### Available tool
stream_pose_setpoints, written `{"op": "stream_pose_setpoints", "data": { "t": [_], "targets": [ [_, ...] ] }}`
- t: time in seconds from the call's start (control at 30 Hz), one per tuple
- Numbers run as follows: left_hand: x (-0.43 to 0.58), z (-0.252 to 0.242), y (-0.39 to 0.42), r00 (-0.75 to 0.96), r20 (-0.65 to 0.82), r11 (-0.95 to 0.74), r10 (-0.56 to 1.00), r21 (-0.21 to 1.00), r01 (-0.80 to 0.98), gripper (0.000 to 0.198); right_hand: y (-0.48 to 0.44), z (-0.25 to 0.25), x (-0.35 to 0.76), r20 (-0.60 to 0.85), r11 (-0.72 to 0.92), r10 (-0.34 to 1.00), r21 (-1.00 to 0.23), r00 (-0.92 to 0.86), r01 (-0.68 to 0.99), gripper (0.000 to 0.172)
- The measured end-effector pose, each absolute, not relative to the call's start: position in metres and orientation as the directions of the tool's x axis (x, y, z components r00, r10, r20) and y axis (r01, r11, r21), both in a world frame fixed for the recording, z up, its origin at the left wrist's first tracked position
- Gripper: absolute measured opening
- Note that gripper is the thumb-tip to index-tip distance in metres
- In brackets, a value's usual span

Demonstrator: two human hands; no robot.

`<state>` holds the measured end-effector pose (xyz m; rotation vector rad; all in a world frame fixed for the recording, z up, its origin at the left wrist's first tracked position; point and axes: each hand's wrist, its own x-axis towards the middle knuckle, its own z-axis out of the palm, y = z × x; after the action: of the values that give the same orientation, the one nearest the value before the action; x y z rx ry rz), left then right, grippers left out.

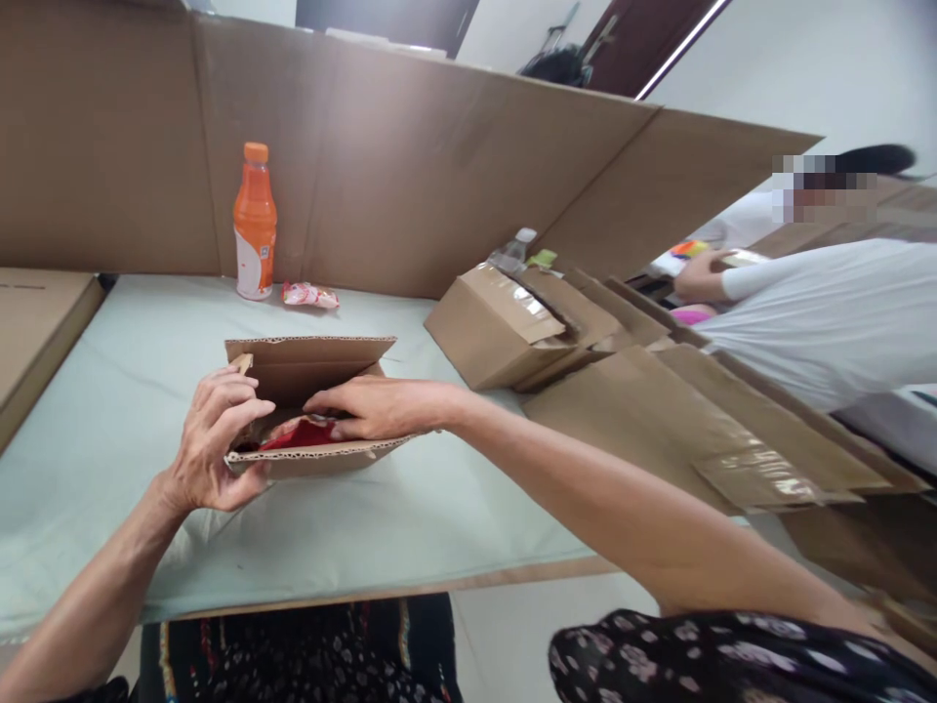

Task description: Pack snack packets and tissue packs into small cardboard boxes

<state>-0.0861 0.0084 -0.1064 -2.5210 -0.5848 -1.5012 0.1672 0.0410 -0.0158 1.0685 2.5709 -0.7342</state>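
A small open cardboard box (pixel 307 366) stands on the pale green table cover (pixel 124 410), its far flap raised. A red packet (pixel 307 434) lies inside it. My left hand (pixel 216 439) curls round the box's left end, fingers closed on the cardboard edge. My right hand (pixel 373 408) reaches in from the right, fingers lying fairly flat and pressing down on the red packet inside the box.
An orange drink bottle (pixel 255 225) and a small snack wrapper (pixel 310 295) stand by the cardboard wall (pixel 439 166) behind. Taped boxes and flattened cardboard (pixel 505 327) pile up at the right. Another person in white (pixel 820 312) works beyond them. Flat cardboard (pixel 29 322) lies at left.
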Motion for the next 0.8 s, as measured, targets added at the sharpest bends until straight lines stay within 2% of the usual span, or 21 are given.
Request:
{"op": "stream_pose_setpoints", "data": {
  "t": [0.1,0.17,0.27,0.33,0.37,0.43,0.53,0.6,0.67,0.73,0.8],
  "targets": [
    [-0.085,-0.111,0.008,0.420,0.867,-0.911,0.269,0.087,0.403,0.050,0.037,-0.012,0.185,-0.237,0.604,0.626,-0.457,-0.743,0.653,0.040],
    [-0.084,-0.112,0.007,0.406,0.869,-0.905,0.284,0.104,0.412,0.052,0.035,-0.006,0.201,-0.002,0.587,0.708,-0.555,-0.706,0.590,0.029],
    [-0.081,-0.114,0.004,0.370,0.884,-0.896,0.287,0.110,0.431,0.053,0.043,-0.002,0.224,0.384,0.558,0.826,-0.660,-0.412,0.503,0.022],
    [-0.079,-0.115,0.002,0.333,0.897,-0.880,0.289,0.113,0.461,0.055,0.064,-0.011,0.237,0.510,0.534,0.837,-0.688,-0.197,0.490,0.021],
    [-0.079,-0.115,0.001,0.315,0.902,-0.869,0.294,0.115,0.481,0.057,0.079,-0.020,0.241,0.520,0.511,0.843,-0.692,-0.138,0.511,0.022],
    [-0.079,-0.116,0.000,0.282,0.913,-0.846,0.296,0.114,0.521,0.060,0.116,-0.045,0.246,0.468,0.439,0.874,-0.653,-0.127,0.617,0.025],
    [-0.081,-0.116,-0.001,0.252,0.924,-0.815,0.288,0.098,0.571,0.060,0.178,-0.089,0.242,0.337,0.346,0.921,-0.488,-0.193,0.801,0.046],
    [-0.081,-0.117,-0.001,0.245,0.920,-0.794,0.305,0.104,0.599,0.060,0.216,-0.114,0.232,0.292,0.331,0.932,-0.437,-0.216,0.836,0.071],
    [-0.078,-0.117,-0.003,0.220,0.920,-0.778,0.324,0.127,0.616,0.059,0.248,-0.130,0.220,0.257,0.315,0.941,-0.417,-0.221,0.853,0.087],
    [-0.074,-0.117,-0.006,0.154,0.927,-0.753,0.341,0.172,0.636,0.058,0.275,-0.141,0.207,0.213,0.287,0.953,-0.395,-0.217,0.873,0.094],
    [-0.070,-0.117,-0.009,0.102,0.906,-0.704,0.411,0.244,0.667,0.060,0.295,-0.148,0.197,0.171,0.274,0.959,-0.375,-0.224,0.886,0.093]
  ]
}}
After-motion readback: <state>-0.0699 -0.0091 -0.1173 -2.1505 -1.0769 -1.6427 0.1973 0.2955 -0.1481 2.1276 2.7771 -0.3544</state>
